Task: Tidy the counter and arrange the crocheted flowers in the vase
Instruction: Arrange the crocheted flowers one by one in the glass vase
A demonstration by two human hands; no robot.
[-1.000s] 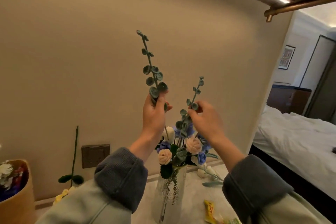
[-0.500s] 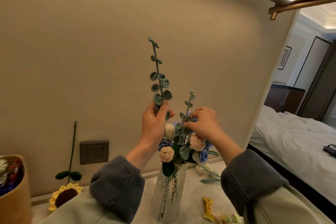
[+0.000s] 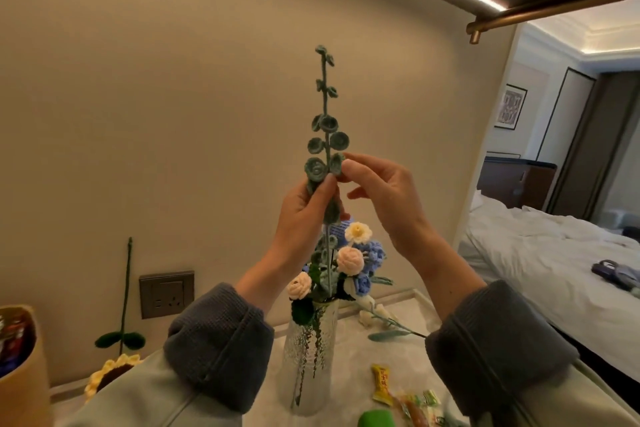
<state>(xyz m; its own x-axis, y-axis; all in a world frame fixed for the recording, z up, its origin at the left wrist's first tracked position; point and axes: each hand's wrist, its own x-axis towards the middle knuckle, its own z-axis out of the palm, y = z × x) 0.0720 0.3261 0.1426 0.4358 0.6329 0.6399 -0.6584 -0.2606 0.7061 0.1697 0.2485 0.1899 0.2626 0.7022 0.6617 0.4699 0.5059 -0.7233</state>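
My left hand (image 3: 304,215) grips a tall crocheted eucalyptus sprig (image 3: 325,135) by its lower stem and holds it upright above the vase. My right hand (image 3: 384,198) pinches one of the sprig's round green leaves with thumb and forefinger. Below them a clear ribbed glass vase (image 3: 311,354) stands on the pale counter (image 3: 349,357). It holds several crocheted flowers (image 3: 349,260): peach roses, blue blooms, a white daisy and a shorter eucalyptus sprig. A crocheted sunflower (image 3: 110,371) leans on the wall at left, head down. A white-flowered stem (image 3: 384,321) lies on the counter behind the vase.
A tan round container (image 3: 20,378) with colourful items stands at far left. A wall socket (image 3: 166,293) sits behind the counter. Snack wrappers (image 3: 401,399) and a green object (image 3: 375,419) lie at the counter's front right. A bed (image 3: 554,270) lies to the right.
My right hand let go of the shorter sprig, which now stands in the vase, and rose to pinch a leaf on the tall sprig. My left hand kept its grip.
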